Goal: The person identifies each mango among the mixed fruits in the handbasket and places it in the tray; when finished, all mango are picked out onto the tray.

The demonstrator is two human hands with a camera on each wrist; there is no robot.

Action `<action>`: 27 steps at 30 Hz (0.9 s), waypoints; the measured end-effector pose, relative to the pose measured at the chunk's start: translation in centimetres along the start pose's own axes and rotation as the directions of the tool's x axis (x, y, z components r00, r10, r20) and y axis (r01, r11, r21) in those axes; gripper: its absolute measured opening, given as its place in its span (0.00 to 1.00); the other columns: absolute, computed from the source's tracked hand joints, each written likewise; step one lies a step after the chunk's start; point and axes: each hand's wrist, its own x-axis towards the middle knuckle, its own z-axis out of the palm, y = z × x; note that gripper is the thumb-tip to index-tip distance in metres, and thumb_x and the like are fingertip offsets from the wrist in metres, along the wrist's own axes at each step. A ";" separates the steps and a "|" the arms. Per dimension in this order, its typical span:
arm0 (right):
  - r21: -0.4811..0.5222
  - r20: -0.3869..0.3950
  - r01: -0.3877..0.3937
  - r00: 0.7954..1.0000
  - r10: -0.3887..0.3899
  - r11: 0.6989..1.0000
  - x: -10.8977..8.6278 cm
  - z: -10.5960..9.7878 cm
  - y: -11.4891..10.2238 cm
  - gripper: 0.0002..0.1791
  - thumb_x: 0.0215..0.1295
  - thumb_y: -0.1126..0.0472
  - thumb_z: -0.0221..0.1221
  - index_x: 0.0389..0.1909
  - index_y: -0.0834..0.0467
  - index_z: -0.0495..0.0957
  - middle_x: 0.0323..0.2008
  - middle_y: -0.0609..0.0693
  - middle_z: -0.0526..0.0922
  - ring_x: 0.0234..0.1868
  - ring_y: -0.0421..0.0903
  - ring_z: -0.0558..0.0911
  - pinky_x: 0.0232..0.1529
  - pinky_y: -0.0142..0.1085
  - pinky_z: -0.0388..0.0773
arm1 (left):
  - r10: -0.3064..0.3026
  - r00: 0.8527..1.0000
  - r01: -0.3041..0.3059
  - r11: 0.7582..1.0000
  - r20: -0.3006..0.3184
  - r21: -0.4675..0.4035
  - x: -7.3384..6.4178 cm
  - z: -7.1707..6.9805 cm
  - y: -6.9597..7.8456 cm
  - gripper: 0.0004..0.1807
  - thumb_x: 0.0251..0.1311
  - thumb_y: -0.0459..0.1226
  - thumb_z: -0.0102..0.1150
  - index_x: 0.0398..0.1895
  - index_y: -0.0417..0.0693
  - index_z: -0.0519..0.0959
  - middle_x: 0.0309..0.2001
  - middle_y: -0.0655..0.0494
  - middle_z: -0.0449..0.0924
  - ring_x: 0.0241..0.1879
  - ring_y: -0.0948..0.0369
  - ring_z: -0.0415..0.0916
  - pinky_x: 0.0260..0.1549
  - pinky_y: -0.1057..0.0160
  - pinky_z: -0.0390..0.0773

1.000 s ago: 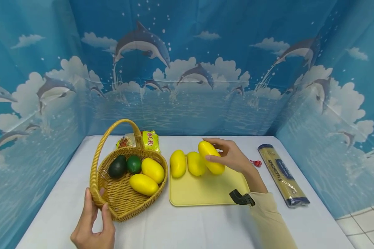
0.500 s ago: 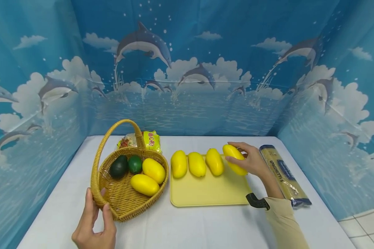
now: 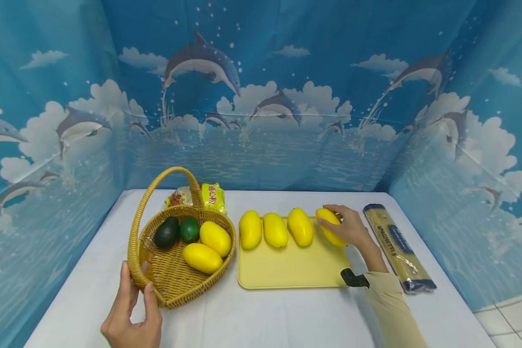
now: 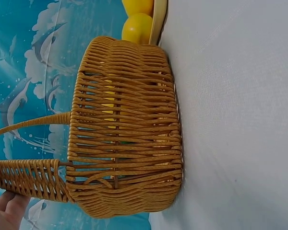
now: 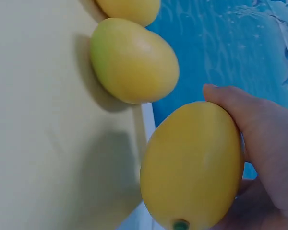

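Observation:
My left hand (image 3: 132,316) grips the foot of the handle of a wicker basket (image 3: 167,278) on the left, fingers and thumb around it. Inside lie a dark avocado-like fruit (image 3: 166,233), a smaller green fruit (image 3: 189,229) and two yellow mangoes (image 3: 202,258). At the back right corner of a yellow tray (image 3: 293,270), my right hand (image 3: 352,227) holds a mango (image 3: 328,229) between thumb and fingers. The right wrist view shows this mango (image 5: 192,163) overlapping the tray's edge, stem end toward the camera. Three mangoes (image 3: 275,230) stand in a row to its left along the tray's back.
A pack of spaghetti (image 3: 398,246) lies to the right of the tray, close to my right forearm. Behind the basket is a yellow food packet (image 3: 213,197). A dolphin-print curtain (image 3: 261,145) encloses the white table (image 3: 243,319) at the back and sides.
My right hand has moved right with its mango and lowered it toward the tray's right end, uncovering the third mango in the row. The left hand keeps its grip on the basket.

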 end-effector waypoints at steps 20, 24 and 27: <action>-0.056 0.047 -0.041 0.998 0.043 0.998 1.8 1.8 0.6 0.33 0.76 0.51 0.67 0.72 0.69 0.75 0.62 0.72 0.81 0.57 0.68 0.80 0.60 0.62 0.83 | 0.001 1.000 0.000 1.000 -0.017 0.023 0.3 0.1 0.3 0.51 0.44 0.05 0.65 0.77 0.35 0.70 0.62 0.28 0.80 0.66 0.77 0.75 0.58 0.77 0.76; -0.053 0.044 -0.060 0.997 0.062 0.997 1.9 2.0 0.6 0.33 0.77 0.51 0.66 0.71 0.70 0.75 0.60 0.72 0.81 0.56 0.68 0.81 0.59 0.63 0.84 | 0.002 1.000 -0.002 1.000 -0.012 0.013 0.1 0.2 -0.1 0.50 0.46 0.06 0.65 0.77 0.35 0.70 0.61 0.28 0.81 0.65 0.76 0.76 0.58 0.77 0.76; -0.055 0.046 -0.068 0.996 0.070 0.996 2.1 2.1 0.6 0.31 0.78 0.52 0.65 0.71 0.70 0.75 0.60 0.73 0.81 0.58 0.69 0.81 0.61 0.63 0.83 | -0.001 1.000 0.001 1.000 -0.006 0.013 0.0 0.3 -0.3 0.49 0.47 0.07 0.65 0.78 0.36 0.70 0.61 0.28 0.81 0.65 0.76 0.76 0.58 0.77 0.76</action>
